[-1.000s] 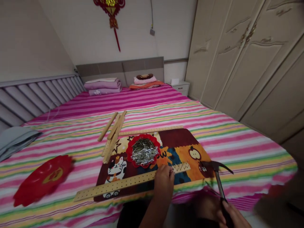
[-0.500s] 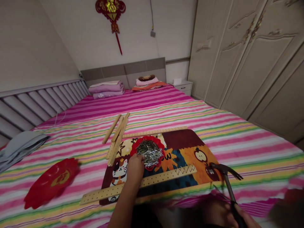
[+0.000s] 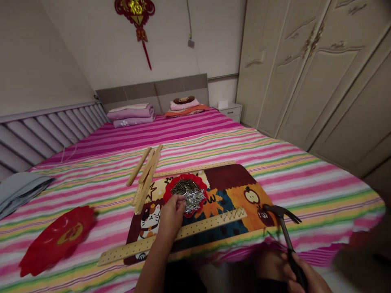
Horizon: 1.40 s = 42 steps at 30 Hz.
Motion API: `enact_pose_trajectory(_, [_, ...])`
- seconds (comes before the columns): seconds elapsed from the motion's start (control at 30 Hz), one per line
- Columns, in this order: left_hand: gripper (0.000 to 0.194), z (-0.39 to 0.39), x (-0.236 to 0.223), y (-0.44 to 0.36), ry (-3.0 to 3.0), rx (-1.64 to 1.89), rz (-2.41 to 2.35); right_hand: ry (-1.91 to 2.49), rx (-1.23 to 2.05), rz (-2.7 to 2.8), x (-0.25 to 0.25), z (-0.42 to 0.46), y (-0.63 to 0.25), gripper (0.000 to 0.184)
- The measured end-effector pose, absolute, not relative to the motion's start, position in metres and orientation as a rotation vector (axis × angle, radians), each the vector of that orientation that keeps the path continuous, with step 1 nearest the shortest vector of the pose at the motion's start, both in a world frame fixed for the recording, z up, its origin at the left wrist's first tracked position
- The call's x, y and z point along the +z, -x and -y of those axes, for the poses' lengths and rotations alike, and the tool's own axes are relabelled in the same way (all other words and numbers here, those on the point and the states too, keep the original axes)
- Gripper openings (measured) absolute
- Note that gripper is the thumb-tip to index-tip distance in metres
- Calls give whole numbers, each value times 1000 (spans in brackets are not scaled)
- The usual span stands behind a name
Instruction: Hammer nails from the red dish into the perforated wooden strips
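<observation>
I take the red dish of nails (image 3: 186, 193) as my landmark; it sits on a patchwork cartoon mat (image 3: 232, 187) laid over the striped bed (image 3: 275, 162), I judge to give a flatter, firmer base than the bedding alone. My left hand (image 3: 172, 215) rests at the near-left edge of the dish, fingers (image 3: 181, 202) pinched together into the heap of nails, closed on what looks like one or a few, though I cannot make out how many. My right hand (image 3: 297, 274) is well to the near-right of the dish, clamped around the handle of a claw hammer (image 3: 282, 221), whose head hovers over the mat's right corner, held clear and ready rather than striking.

Just near of the dish lies a long perforated wooden strip (image 3: 174, 238), running diagonally across the mat; at its right end a short row of nails (image 3: 233, 214) stands in a zigzag, so the dish seems kept close to feed it. A second perforated strip (image 3: 195, 168) lies just beyond the dish, and a loose bundle of wooden slats (image 3: 146, 171) lies to its far-left, partly off the mat. Well to the left of the dish, a second red dish (image 3: 56, 240) rests on the bedding.

The mat shows a cat, an apple and a letter "W" just right of the dish; I can read nothing else. The red hanging ornament (image 3: 136, 16) on the far wall bears gold marks too small to read.
</observation>
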<state>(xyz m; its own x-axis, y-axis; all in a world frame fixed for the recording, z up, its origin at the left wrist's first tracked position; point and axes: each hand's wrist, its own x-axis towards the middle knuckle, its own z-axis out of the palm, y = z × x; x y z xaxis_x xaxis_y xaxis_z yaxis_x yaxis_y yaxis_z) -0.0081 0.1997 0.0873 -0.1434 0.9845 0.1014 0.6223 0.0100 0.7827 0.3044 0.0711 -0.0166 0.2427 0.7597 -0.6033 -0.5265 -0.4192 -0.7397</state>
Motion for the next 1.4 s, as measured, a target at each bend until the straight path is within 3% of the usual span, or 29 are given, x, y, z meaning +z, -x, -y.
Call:
enact_pose_trajectory(0.13, [21, -187, 76, -23, -1318, 1009, -1486, 1370, 1421, 258, -12, -72, -302, 43])
enact_pose_trajectory(0.6, [18, -181, 49, -64, -1129, 1055, -1388, 1388, 1352, 274, 0, -71, -297, 47])
enact_pose_trajectory(1.0, [18, -182, 41, -64, -1271, 1029, -1412, 1403, 1353, 300, 1, -70, -296, 56])
enact_pose_trajectory(1.4, [14, -178, 35, -66, -1740, 976, -1591, 1397, 1270, 370, 2, -66, -292, 44])
